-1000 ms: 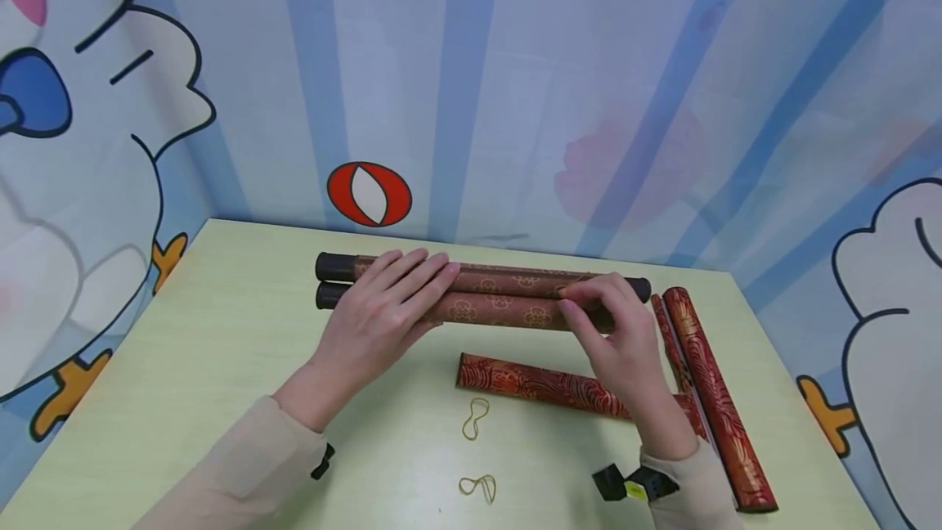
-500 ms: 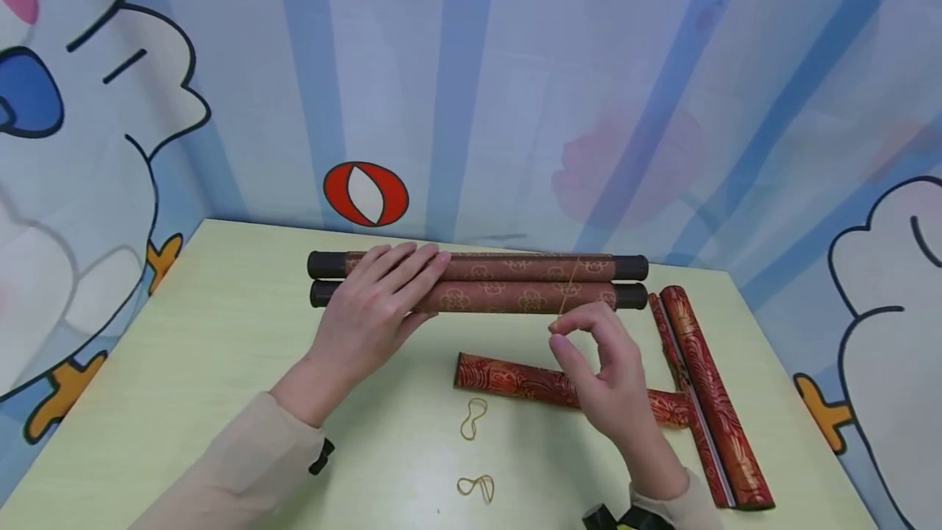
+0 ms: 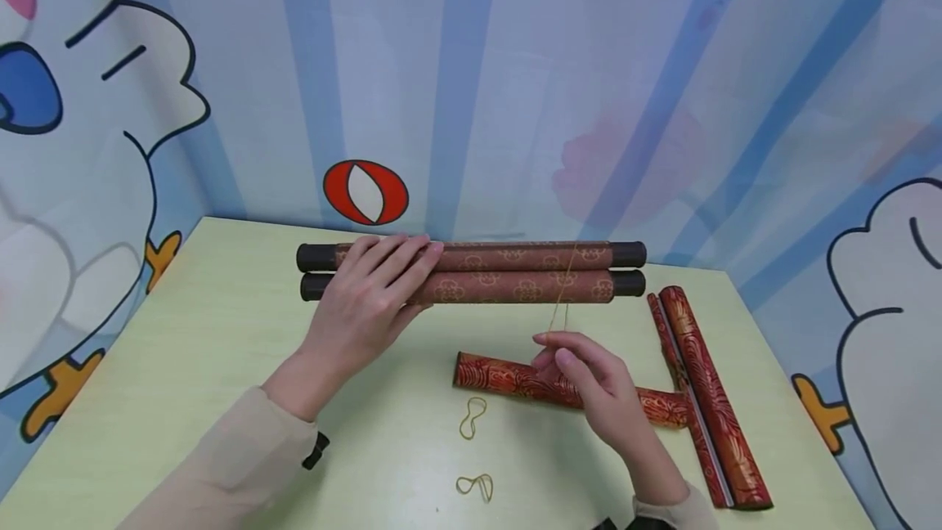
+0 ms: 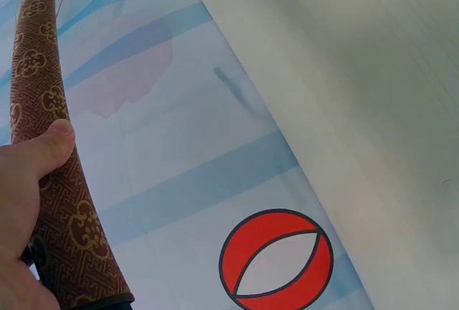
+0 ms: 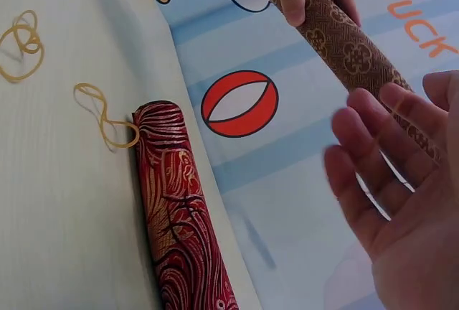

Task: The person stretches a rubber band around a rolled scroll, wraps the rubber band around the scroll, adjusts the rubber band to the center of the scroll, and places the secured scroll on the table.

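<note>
My left hand [image 3: 368, 301] grips two brown scrolls [image 3: 515, 286] side by side, raised above the table. They have gold flower patterns and black end knobs; I cannot tell whether they are joined. In the left wrist view, the thumb presses on the patterned cloth [image 4: 43, 73]. Below the scrolls' right part, my right hand [image 3: 592, 383] has its fingers hooked in a thin rubber band [image 3: 562, 289]. The band is stretched across both scrolls down to the fingertips. From the right wrist, the fingers [image 5: 373, 141] look spread and slightly bent; the band is faint there.
Two loose rubber bands [image 3: 473, 419] lie on the table [image 3: 383, 464] in front. A red patterned roll [image 3: 508, 376] lies crosswise behind them, partly covered by the right hand. More red rolls [image 3: 717, 399] lie at the right edge. A printed cloth backdrop [image 3: 515, 105] stands behind.
The right hand has moved off the scrolls, down toward me, drawing the rubber band out from them. The left hand has lifted and shifted the scrolls slightly up and left.
</note>
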The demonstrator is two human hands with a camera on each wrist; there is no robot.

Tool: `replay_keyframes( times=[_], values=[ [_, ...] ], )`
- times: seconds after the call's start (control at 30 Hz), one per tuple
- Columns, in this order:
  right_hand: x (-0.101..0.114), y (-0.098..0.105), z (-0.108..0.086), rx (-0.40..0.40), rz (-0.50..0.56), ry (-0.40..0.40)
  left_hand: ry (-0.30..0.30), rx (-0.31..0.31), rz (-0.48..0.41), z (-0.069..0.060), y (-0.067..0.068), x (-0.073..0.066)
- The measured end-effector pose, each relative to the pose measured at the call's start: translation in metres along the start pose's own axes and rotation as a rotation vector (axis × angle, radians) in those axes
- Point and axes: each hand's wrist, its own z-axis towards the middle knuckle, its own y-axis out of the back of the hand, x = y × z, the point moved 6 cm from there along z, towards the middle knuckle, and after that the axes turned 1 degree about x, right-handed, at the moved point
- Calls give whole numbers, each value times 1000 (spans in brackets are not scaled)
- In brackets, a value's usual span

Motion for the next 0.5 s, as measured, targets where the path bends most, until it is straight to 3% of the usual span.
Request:
replay_keyframes(
  times=[0.1, 0.33, 0.4, 0.5],
  values=[
    [-8, 2, 5, 39, 78, -79, -18, -30, 13, 1, 4, -1],
    [-32, 3, 18, 64, 406, -292, -43, -67, 28, 5, 10, -2],
    [-37, 2, 20, 74, 407, -323, -46, -70, 36, 6, 12, -2],
    [-42, -1, 21, 102, 324, -349, -48, -76, 46, 6, 13, -2]
  ],
)
